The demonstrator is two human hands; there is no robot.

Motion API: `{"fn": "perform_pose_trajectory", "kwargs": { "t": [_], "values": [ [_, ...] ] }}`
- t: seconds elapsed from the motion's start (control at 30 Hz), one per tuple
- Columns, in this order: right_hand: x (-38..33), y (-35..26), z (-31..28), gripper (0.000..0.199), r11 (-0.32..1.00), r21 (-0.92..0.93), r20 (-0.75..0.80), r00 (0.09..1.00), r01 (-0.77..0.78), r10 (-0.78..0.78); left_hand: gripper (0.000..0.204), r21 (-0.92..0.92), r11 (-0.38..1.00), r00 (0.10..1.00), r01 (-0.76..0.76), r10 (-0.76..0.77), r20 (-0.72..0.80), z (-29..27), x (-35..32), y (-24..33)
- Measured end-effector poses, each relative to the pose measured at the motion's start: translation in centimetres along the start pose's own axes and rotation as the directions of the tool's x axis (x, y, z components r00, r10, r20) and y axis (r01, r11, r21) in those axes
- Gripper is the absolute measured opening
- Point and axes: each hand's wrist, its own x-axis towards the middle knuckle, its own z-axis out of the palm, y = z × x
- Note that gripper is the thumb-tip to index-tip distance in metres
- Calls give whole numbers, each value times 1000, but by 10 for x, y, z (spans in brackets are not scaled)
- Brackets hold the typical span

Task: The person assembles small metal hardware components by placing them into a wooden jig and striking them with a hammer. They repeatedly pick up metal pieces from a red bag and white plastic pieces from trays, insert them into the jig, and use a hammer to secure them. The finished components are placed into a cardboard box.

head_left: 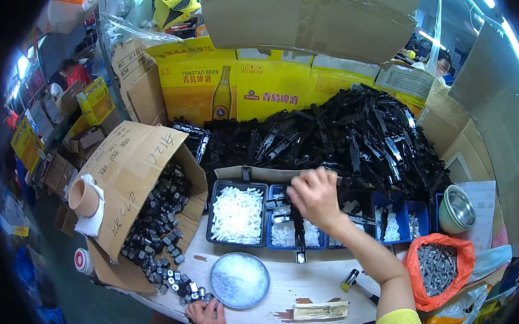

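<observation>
My right hand [317, 199] is over the blue bins with its fingers curled. The fingertips are at the upper end of a long black slotted part [300, 239], which lies across a blue bin of white plastic pieces [281, 234]; whether they grip it is hidden. At the table's near edge, my left hand [208, 318] is closed, its fingertips beside small dark and silvery hexagonal pieces [184, 283]. What it pinches, if anything, I cannot make out. Just beyond it stands a round metal dish [240, 280] with a whitish bottom.
A tipped carton [135, 151] spills dark pieces on the left. Black slotted parts [352, 133] are heaped behind the bins. A black bin [239, 216] holds white sticks. At right are a hammer [354, 281], a wooden block [320, 310], an orange bag [438, 270] and stacked bowls [457, 209].
</observation>
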Motion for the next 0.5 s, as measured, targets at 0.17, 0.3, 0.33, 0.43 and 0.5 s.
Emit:
{"fn": "perform_pose_trajectory", "kwargs": {
  "t": [0.17,0.3,0.33,0.43,0.5],
  "values": [
    [85,74,30,13,930,-362,37,996,-57,75,17,12,1000,1000,-5,5,-6,-2,-2,-3],
    [71,158,47,28,780,-625,410,862,29,297,19,175,984,970,-38,-5,241,25,-34,-52],
    [69,162,51,37,796,-605,384,871,-14,307,19,182,979,944,89,-141,297,19,-35,-49],
    [68,180,42,45,786,-615,426,815,-57,393,18,67,952,918,297,-305,253,10,-32,-38],
    [64,195,32,46,751,-658,437,788,-48,433,17,25,938,907,345,-340,249,11,-30,-34]
  ]
}}
